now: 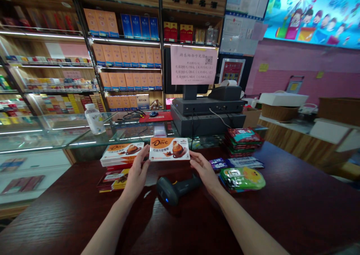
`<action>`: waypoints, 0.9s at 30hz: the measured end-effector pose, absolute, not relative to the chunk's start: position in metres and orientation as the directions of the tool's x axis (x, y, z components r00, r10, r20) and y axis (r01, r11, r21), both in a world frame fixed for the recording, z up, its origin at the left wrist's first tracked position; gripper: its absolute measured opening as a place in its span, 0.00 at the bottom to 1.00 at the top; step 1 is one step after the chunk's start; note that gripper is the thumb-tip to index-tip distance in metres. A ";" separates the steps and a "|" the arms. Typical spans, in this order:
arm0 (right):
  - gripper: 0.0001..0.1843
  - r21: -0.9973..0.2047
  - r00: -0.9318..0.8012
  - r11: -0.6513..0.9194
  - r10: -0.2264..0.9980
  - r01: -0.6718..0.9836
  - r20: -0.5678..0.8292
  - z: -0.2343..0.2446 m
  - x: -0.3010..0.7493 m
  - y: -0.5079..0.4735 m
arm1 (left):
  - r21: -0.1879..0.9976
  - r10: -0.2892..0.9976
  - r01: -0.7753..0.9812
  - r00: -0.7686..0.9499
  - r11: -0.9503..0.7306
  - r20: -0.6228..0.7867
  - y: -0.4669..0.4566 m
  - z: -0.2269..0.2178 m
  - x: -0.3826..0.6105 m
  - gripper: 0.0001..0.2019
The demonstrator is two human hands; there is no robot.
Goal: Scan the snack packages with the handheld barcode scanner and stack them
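Observation:
Between my two hands a white and orange Dove chocolate box (170, 149) is held up, its printed front facing me. My left hand (138, 169) grips its left edge, and my right hand (204, 169) has its fingers on the right edge. Below the box, a black barcode scanner (176, 188) with a small blue light lies on the dark wooden counter (180, 232). Left of my left hand are stacked Dove boxes (119, 153), with red and yellow chocolate packs (112, 180) in front of them. Right of my right hand lies a green and yellow packet (243, 178).
Purple and blue wrappers (236, 162) and a stack of red packs (243, 140) lie on the right. Behind stands a cash register (208, 110) with a pink sign (194, 65). A white bottle (95, 120) stands on the glass counter (75, 135) at left.

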State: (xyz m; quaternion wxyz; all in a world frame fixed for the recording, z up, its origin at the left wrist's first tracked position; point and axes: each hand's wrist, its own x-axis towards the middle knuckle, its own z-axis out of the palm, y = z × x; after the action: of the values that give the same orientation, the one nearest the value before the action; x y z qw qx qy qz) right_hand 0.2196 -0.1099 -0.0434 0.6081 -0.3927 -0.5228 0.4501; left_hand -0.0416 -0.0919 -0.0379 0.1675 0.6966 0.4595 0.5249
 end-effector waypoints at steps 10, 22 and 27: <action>0.26 -0.950 0.114 0.236 0.970 -0.202 0.217 -0.049 0.213 -0.106 | 0.758 0.827 0.411 -0.015 -0.507 0.562 -0.091 -0.031 -0.043 0.24; 0.27 -0.937 -0.033 0.253 0.963 -0.242 0.269 -0.017 0.166 -0.108 | 0.805 0.776 0.410 -0.290 -0.429 0.561 -0.086 -0.010 -0.079 0.23; 0.27 -0.938 -0.086 0.256 0.956 -0.233 0.282 -0.009 0.138 -0.097 | 0.849 0.776 0.385 -0.379 -0.363 0.504 -0.093 0.001 -0.103 0.26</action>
State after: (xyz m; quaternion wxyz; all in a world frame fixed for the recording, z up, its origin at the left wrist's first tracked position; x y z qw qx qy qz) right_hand 0.1383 -0.0967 -0.0091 0.5853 -0.3382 -0.5340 0.5078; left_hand -0.1034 -0.0927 0.0011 0.1557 0.5350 0.5425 0.6286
